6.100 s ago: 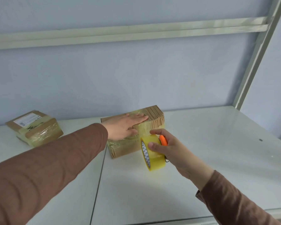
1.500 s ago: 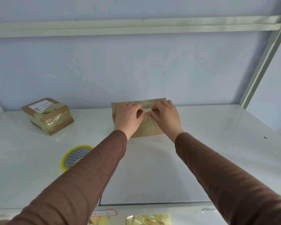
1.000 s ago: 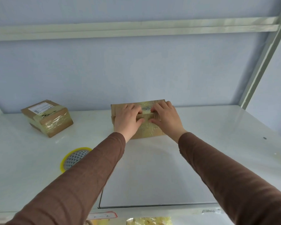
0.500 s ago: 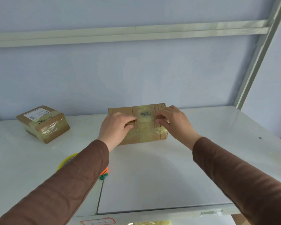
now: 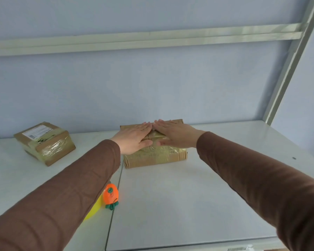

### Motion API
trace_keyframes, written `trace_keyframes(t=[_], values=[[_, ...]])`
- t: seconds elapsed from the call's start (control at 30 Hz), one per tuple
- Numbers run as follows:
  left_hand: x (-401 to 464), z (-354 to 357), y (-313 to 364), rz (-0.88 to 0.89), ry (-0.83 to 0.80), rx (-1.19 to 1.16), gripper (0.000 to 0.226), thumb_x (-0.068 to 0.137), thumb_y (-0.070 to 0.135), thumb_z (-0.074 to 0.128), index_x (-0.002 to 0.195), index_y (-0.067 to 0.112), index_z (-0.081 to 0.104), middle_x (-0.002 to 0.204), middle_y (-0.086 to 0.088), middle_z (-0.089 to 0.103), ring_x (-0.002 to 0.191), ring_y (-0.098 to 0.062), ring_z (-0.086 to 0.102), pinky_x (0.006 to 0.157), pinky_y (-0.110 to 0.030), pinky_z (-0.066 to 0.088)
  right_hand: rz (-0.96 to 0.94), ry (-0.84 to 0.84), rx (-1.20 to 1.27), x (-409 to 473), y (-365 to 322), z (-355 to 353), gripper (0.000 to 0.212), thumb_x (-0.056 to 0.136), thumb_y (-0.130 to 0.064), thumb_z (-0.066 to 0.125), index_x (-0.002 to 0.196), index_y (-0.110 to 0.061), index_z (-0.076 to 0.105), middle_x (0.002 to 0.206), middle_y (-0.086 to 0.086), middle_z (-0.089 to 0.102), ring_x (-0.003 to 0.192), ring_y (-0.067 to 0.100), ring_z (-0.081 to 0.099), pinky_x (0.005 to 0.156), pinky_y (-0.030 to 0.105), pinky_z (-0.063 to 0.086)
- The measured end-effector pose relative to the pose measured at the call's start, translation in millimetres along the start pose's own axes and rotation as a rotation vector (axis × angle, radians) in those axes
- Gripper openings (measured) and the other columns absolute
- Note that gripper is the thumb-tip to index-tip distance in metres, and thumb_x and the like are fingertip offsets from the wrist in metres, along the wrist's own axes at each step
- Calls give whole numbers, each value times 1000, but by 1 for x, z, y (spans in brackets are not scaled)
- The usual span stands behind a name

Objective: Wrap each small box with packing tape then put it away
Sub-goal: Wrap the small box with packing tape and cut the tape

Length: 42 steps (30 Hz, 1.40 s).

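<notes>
A flat brown cardboard box (image 5: 154, 156) wrapped in clear tape lies on the white shelf (image 5: 188, 196) near the back wall. My left hand (image 5: 132, 140) lies flat on the left half of its top, fingers straight. My right hand (image 5: 174, 134) lies flat on the right half, fingertips almost meeting the left ones at the middle. A second taped box (image 5: 45, 142) with a white label sits at the far left. The yellow tape roll (image 5: 94, 207) is mostly hidden under my left sleeve.
An orange carrot-shaped cutter (image 5: 111, 195) with a green end lies beside the tape roll by the seam between shelf panels. A metal rail (image 5: 152, 39) runs above, and an upright post (image 5: 286, 69) stands at the right.
Both hands went from gripping the box's sides with curled fingers to lying flat on its top. The tape roll slid under my left sleeve in view, and the orange cutter came into sight.
</notes>
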<state>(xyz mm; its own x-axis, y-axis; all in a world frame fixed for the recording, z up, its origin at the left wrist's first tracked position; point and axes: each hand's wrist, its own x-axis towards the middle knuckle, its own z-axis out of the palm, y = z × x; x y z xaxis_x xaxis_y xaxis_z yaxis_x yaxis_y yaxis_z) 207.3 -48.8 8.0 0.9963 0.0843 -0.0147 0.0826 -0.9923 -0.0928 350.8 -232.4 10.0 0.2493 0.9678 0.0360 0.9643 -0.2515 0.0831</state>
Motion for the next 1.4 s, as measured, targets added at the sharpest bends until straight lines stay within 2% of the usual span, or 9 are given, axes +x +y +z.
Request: trace_keyframes(t=[0.63, 0.77, 0.83, 0.9, 0.97, 1.07, 1.17, 1.27, 1.4], values=[[-11, 3, -19, -71, -15, -104, 80, 101, 68, 31, 164, 26, 6, 171, 8, -5, 157, -8, -8, 128, -33, -3, -9, -17, 24, 2, 6, 8, 70, 106, -61, 28, 164, -26, 14, 171, -8, 15, 158, 12, 3, 128, 40, 4], [-21, 8, -19, -302, 238, -753, 85, 93, 77, 36, 163, 37, 8, 169, 11, -16, 154, -14, -23, 124, -48, -8, 232, 290, 793, -8, 3, 5, 66, 105, -60, 36, 163, -31, 22, 169, -10, 17, 157, 9, 2, 129, 46, 1], [-30, 15, -20, -506, 258, -1178, 89, 90, 82, 33, 163, 41, 2, 172, 5, -8, 158, -19, -6, 126, -52, 2, 486, 384, 1171, -16, 6, 4, 71, 102, -65, 37, 163, -35, 16, 171, -9, 13, 158, 17, 7, 128, 51, 9], [-38, 20, -18, -580, 167, -1423, 90, 86, 87, 32, 162, 42, 14, 169, 2, 22, 154, -25, 25, 124, -54, 21, 652, 295, 1431, -24, 7, 5, 77, 97, -75, 36, 161, -35, 24, 168, -4, 26, 153, 24, 25, 125, 54, 19], [-44, 23, -11, -559, 174, -1510, 90, 83, 89, 34, 159, 40, 27, 159, 3, 42, 145, -24, 41, 120, -55, 32, 673, 287, 1536, -33, 4, 6, 69, 97, -74, 37, 146, -26, 48, 143, -3, 53, 131, 20, 50, 119, 54, 33], [-59, 17, 6, -478, 421, -1687, 74, 85, 81, 46, 142, 34, 49, 134, 3, 62, 127, -20, 57, 100, -46, 49, 658, 533, 1605, -54, -6, 4, 50, 100, -65, 43, 118, -21, 57, 111, -5, 58, 102, 16, 54, 100, 43, 48], [-87, 19, 34, -398, 647, -1782, 37, 92, 57, 64, 113, 27, 62, 104, 10, 68, 102, -6, 64, 81, -35, 48, 627, 731, 1658, -94, -28, 11, 20, 99, -42, 61, 90, -24, 60, 87, -14, 58, 78, 6, 53, 69, 33, 36], [-117, 38, 63, -326, 664, -1739, 32, 81, 20, 64, 113, 24, 62, 99, 11, 72, 93, -7, 66, 80, -33, 48, 556, 752, 1648, -130, -50, 31, 8, 94, -16, 64, 95, -25, 65, 94, -12, 63, 84, 11, 53, 67, 32, 35], [-148, 57, 89, -347, 604, -1716, 38, 80, 23, 60, 118, 25, 67, 141, 9, 53, 134, -9, 49, 111, -37, 37, 500, 714, 1658, -156, -73, 44, 39, 84, -15, 61, 118, -31, 67, 126, -8, 65, 96, 13, 64, 76, 31, 51]])
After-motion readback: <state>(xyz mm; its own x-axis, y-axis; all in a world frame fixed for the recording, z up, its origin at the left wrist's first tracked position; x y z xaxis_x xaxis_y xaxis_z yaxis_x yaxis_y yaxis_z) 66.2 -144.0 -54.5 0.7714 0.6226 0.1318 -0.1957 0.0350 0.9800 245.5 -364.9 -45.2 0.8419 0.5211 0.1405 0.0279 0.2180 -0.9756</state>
